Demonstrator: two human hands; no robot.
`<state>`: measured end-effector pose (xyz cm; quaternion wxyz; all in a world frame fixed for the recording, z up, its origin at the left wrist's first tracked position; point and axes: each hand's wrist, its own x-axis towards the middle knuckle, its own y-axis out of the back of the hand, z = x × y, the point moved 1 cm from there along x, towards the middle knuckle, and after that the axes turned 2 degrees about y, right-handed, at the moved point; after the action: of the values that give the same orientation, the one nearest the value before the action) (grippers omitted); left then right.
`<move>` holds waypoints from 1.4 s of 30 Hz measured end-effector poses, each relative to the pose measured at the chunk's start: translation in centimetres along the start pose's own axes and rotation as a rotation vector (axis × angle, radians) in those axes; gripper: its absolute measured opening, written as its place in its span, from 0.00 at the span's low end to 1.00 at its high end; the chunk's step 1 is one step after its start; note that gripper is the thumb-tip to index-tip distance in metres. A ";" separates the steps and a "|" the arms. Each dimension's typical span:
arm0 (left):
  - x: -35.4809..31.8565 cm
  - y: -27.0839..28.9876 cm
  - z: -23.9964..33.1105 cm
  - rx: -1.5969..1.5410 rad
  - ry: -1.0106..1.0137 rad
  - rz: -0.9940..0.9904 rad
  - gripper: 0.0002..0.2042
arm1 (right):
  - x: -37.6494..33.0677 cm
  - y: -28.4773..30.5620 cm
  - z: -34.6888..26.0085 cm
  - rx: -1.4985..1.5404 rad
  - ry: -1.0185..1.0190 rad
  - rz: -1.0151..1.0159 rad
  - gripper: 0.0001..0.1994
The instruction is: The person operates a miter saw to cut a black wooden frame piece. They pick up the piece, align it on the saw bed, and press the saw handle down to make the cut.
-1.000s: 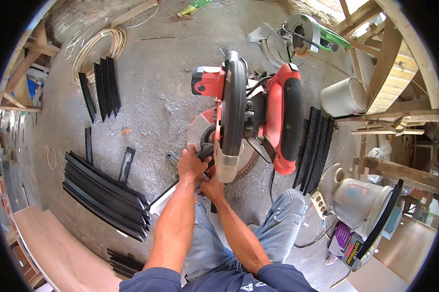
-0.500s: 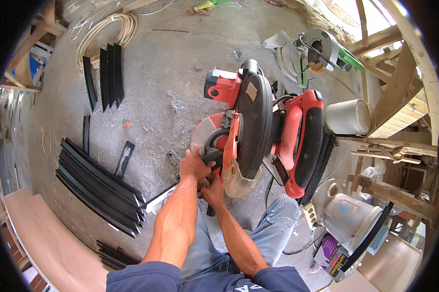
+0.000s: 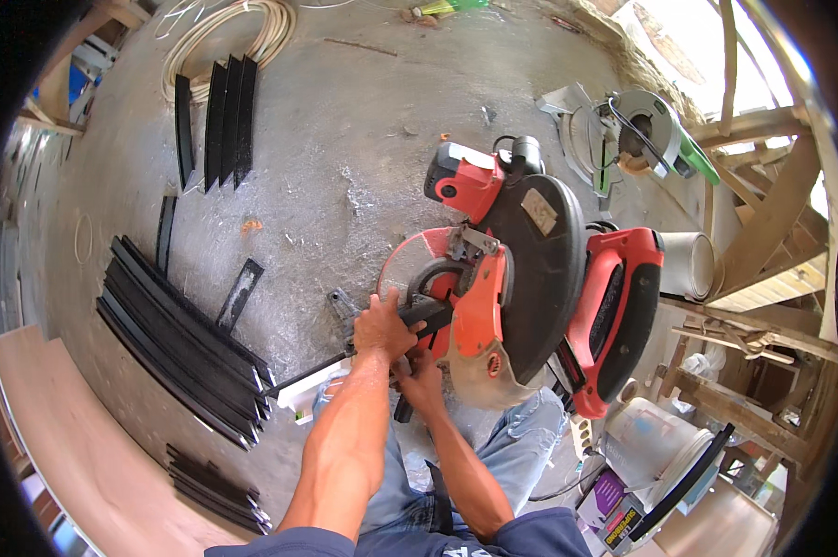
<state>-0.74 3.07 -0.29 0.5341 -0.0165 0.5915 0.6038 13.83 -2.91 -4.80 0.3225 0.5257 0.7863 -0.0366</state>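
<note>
My left hand [image 3: 382, 327] is closed around a black strip [image 3: 307, 375] beside the base of a red and black miter saw [image 3: 539, 269]. The strip's long end reaches out to the left, and a black piece shows between the hand and the saw. Just below, my right hand [image 3: 422, 382] is closed close to the saw's near edge. Its fingertips are partly hidden, so what it holds cannot be made out. Neither hand is on the saw's red handle [image 3: 604, 316]. A clear guard [image 3: 484, 376] hangs under the saw head.
Black strips [image 3: 182, 339] lie stacked at left, with more strips [image 3: 230, 121] near a coiled pale hose [image 3: 224, 37]. A green saw [image 3: 642, 135] stands at far right. White buckets [image 3: 656, 436] and a wooden frame [image 3: 762, 418] line the right. A board [image 3: 75, 418] lies at lower left.
The view has shifted, and the saw head now appears larger and farther right relative to its base. Both hands stay beside the saw base in nearly the same grip.
</note>
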 end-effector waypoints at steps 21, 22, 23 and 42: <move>-0.2 0.6 0.1 -0.063 0.004 -0.024 0.32 | -1.7 21.0 -30.4 -0.336 0.271 0.475 0.31; -0.1 0.6 0.1 -0.064 0.004 -0.030 0.32 | -2.2 21.6 -28.1 -0.620 0.466 0.561 0.30; -0.1 0.7 -0.1 -0.065 0.011 -0.026 0.32 | -3.0 21.2 -26.5 -0.568 0.464 0.573 0.29; 0.1 0.3 0.0 -0.056 -0.042 0.022 0.35 | -10.1 13.9 -11.4 -0.172 0.507 0.721 0.28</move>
<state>-0.95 3.23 -0.11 0.5388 -0.0125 0.5632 0.6263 22.74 -0.30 13.60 0.1542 0.7298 0.6071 0.2739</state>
